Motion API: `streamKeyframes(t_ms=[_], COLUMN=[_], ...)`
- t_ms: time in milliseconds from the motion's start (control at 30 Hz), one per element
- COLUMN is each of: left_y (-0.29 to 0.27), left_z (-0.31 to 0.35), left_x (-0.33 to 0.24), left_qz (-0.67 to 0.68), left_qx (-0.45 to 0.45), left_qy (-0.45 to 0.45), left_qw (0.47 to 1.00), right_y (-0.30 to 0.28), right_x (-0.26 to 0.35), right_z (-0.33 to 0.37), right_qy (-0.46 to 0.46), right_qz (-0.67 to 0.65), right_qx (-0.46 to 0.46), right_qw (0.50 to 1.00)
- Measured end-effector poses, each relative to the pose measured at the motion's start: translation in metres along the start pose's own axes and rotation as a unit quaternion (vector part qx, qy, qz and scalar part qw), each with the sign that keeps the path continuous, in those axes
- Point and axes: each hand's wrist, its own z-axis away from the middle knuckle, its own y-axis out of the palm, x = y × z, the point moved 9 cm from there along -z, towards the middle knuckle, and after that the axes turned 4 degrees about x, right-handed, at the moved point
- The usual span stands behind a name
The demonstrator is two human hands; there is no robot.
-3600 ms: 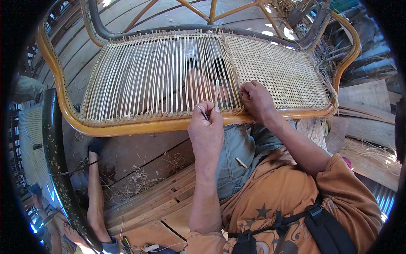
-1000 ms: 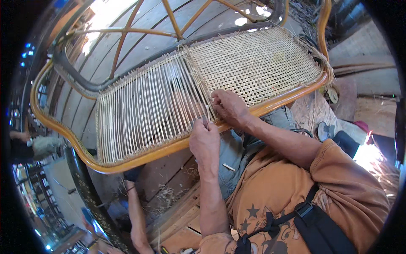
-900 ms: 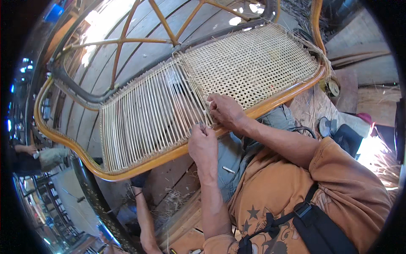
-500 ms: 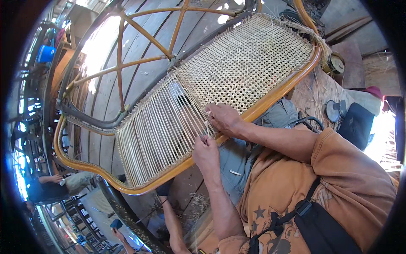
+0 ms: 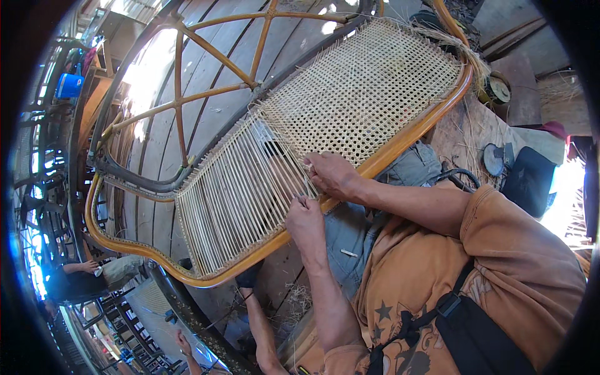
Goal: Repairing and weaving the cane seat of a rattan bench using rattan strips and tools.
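A curved cane panel with a honey-coloured rattan rim (image 5: 250, 252) slants across in front of me. Its right part is a finished-looking open cane weave (image 5: 369, 87); its left part has mostly parallel cane strands (image 5: 219, 200) with gaps between them. Where the two parts meet, near the front rim, my right hand (image 5: 335, 176) pinches at the weave's edge. Just below and left of it, my left hand (image 5: 305, 225) is closed, thumb against bent forefinger, beside the strands. Whatever thin piece each hand grips is too small or hidden to make out.
A dark frame with rattan spokes (image 5: 215, 92) adjoins the panel's far side. Loose fibres (image 5: 478, 65) hang at its right end; a round tin (image 5: 497, 90) stands beyond. Below left, a bare limb (image 5: 259, 328) reaches in. Another person's hand (image 5: 184, 342) is near a second panel (image 5: 150, 306).
My left hand has turned and risen slightly near the rim; my right hand stays at the weave's edge. The other person's hand at lower left has come away from a dark tool.
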Motion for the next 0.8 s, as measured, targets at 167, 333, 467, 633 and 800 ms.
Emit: streamKeyframes(t_ms=[167,333,467,633,800], left_y=[-0.002,-0.01,-0.006,-0.02,-0.027], left_z=[0.006,0.012,0.006,0.021,0.035], left_x=[-0.003,-0.008,-0.011,-0.005,0.042], left_qz=[0.02,0.043,-0.017,0.012,0.219], left_qx=[0.011,0.0,-0.008,-0.011,-0.038], left_qy=[0.013,0.014,0.04,0.042,-0.035], left_qw=[1.0,0.999,0.999,0.999,0.974], right_y=[0.002,0.0,0.0,0.0,0.016], right_x=[-0.005,-0.004,0.003,0.008,0.024], right_z=[-0.001,0.001,0.001,-0.001,0.0], right_qy=[0.029,0.016,-0.005,-0.021,-0.124], right_qz=[0.024,0.004,0.021,0.079,0.231], right_qx=[0.018,0.017,0.013,0.006,0.023], right_qw=[0.999,1.0,1.0,0.997,0.965])
